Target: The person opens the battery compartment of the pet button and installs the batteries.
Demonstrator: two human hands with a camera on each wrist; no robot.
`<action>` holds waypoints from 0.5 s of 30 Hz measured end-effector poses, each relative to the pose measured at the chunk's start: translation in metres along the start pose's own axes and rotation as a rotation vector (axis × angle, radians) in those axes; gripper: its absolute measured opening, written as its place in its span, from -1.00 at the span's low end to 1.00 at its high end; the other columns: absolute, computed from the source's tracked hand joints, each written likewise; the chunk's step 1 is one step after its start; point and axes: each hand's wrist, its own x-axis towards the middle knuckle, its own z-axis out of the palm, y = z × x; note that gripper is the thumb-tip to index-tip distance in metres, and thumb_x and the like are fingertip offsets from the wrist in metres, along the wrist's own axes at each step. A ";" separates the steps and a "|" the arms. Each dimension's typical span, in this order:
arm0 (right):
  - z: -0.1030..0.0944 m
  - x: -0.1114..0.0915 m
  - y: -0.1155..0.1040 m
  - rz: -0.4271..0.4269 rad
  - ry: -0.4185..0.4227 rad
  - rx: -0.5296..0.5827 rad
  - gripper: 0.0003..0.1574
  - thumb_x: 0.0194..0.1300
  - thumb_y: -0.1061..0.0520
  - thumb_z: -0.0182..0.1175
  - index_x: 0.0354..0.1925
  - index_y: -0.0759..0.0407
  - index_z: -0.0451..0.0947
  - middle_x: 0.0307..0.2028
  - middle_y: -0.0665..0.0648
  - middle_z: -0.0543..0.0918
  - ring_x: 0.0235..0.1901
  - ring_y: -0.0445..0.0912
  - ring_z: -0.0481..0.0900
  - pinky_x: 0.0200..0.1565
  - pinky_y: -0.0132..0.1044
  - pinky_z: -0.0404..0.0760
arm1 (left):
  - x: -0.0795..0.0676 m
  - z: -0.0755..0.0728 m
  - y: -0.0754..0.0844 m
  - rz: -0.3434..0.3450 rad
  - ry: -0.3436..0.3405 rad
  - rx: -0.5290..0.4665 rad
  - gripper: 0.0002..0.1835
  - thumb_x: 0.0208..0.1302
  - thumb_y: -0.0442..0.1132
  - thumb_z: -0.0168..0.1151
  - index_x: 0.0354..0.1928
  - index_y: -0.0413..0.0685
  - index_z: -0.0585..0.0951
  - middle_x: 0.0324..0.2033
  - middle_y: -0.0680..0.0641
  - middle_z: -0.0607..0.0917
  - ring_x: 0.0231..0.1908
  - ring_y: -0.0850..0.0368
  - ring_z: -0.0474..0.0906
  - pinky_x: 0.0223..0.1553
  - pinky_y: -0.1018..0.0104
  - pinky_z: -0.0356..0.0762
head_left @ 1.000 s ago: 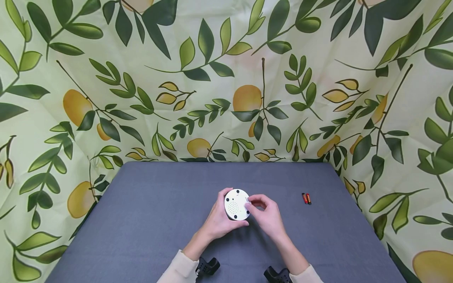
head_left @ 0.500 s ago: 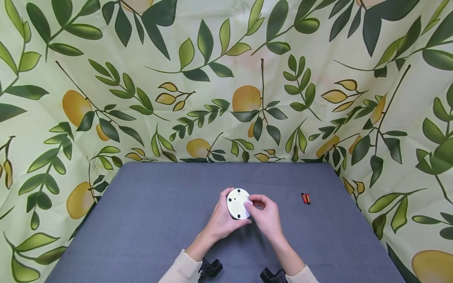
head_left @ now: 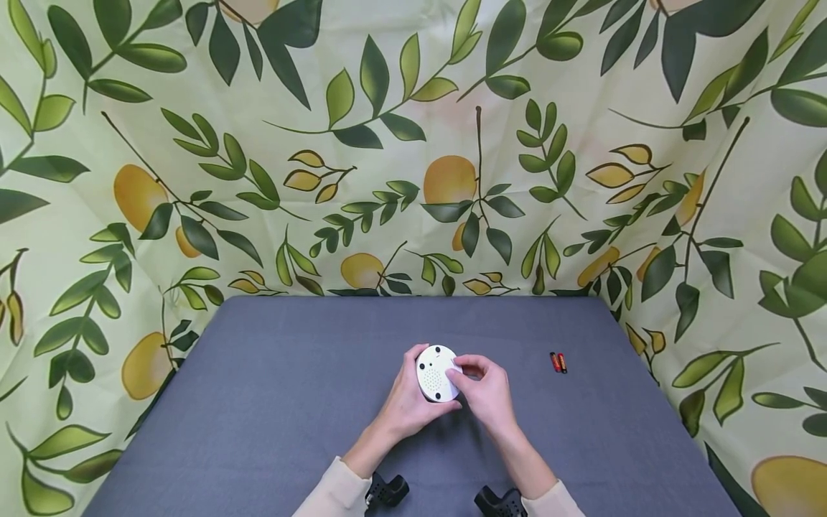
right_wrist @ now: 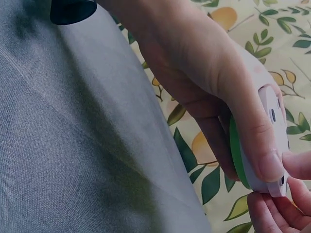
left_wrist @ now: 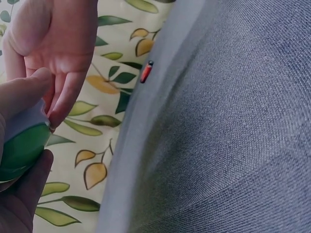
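Observation:
A round device (head_left: 434, 379) has a white face with a patch of small holes and dark round feet, turned toward the head camera. Its other side is green, seen in the left wrist view as a green shell (left_wrist: 24, 150). My left hand (head_left: 410, 395) grips it around the left edge, thumb along the lower rim. At the right edge, my right hand (head_left: 484, 391) pinches it, thumb on the white face, as the right wrist view also shows. What lies under the right fingertips is hidden. Both hands hold the device above the table.
Two red and black batteries (head_left: 558, 362) lie side by side on the grey cloth-covered table (head_left: 310, 359), right of my hands. A fabric backdrop (head_left: 388, 165) with leaves and fruit surrounds the table. Black wrist mounts (head_left: 500, 501) sit below both hands.
The device and my left hand have shifted slightly right, and its white face has turned a little. My right thumb and fingers stay at its right edge. The batteries have not moved.

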 end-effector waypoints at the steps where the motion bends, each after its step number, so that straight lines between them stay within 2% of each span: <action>1: 0.000 0.000 0.000 0.008 -0.002 -0.001 -0.71 0.04 0.19 0.44 -0.22 0.21 0.66 -0.24 0.16 0.66 -0.25 -0.03 0.59 -0.28 -0.39 0.58 | 0.000 0.000 0.000 -0.003 -0.001 0.002 0.10 -0.27 0.07 0.60 0.29 -0.02 0.14 0.04 -0.02 0.49 -0.03 0.10 0.45 -0.03 0.20 0.43; 11: 0.000 0.002 0.001 0.044 -0.003 0.001 -0.71 0.07 0.24 0.41 -0.20 0.28 0.60 -0.23 0.19 0.62 -0.23 -0.03 0.58 -0.28 -0.41 0.55 | 0.000 0.000 -0.002 -0.007 -0.007 -0.005 0.10 -0.28 0.06 0.61 0.29 -0.01 0.14 0.07 -0.03 0.48 -0.01 0.10 0.45 0.00 0.18 0.42; 15: 0.000 0.001 0.000 0.024 -0.011 -0.001 -0.69 0.07 0.22 0.40 -0.20 0.26 0.56 -0.23 0.18 0.61 -0.21 -0.02 0.57 -0.28 -0.39 0.54 | 0.001 -0.001 -0.002 -0.023 -0.013 -0.013 0.11 -0.27 0.07 0.60 0.30 0.01 0.12 0.08 -0.03 0.45 0.01 0.10 0.43 0.01 0.17 0.41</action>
